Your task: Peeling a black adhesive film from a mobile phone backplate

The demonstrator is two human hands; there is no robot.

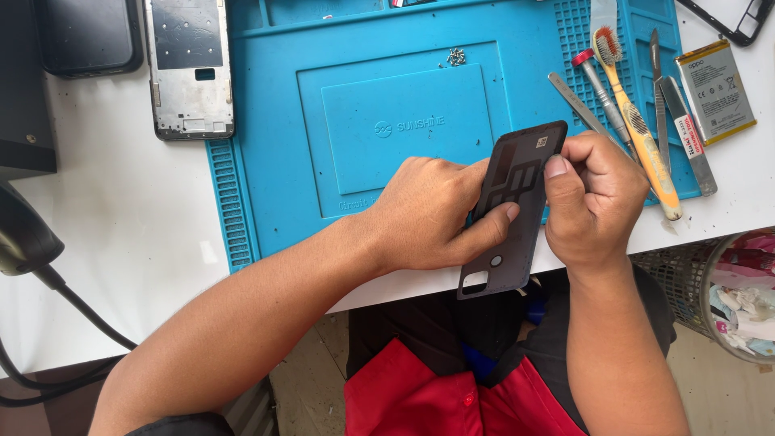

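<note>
A dark phone back cover (510, 211) is held tilted over the front edge of the blue repair mat (282, 121), its inner side facing me. My left hand (428, 214) grips its left edge, thumb pressed across the inner face. My right hand (593, 198) holds the cover's upper right edge, thumb on top near the corner. A camera cut-out shows at the cover's lower end.
A silver phone frame (190, 69) lies at the mat's upper left beside a black phone (85, 36). Small screws (456, 56) sit on the mat. A toothbrush (638, 121), tweezers (577, 101), other hand tools and a phone battery (717, 90) lie right. A mesh bin (726, 295) stands lower right.
</note>
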